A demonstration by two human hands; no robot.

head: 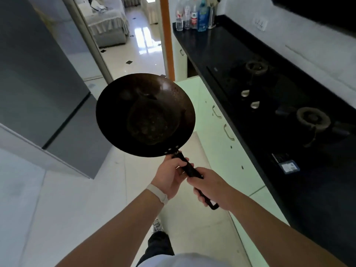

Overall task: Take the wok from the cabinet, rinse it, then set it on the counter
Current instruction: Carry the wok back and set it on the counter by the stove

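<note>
A dark, round wok (145, 114) with a long black handle hangs in the air over the kitchen floor, its inside facing me. Both hands hold the handle. My left hand (170, 176), with a white band on its wrist, grips just below the bowl. My right hand (210, 186) grips further down, near the handle's looped end. The black counter (215, 49) runs along the right, apart from the wok. The pale green cabinets (217, 139) below the counter have their doors closed.
A gas hob with two burners (256, 67) and knobs is set in the counter. Several bottles (192, 16) stand at its far end. A grey fridge (38, 78) fills the left side. A doorway ahead opens onto a tiled room with a sofa.
</note>
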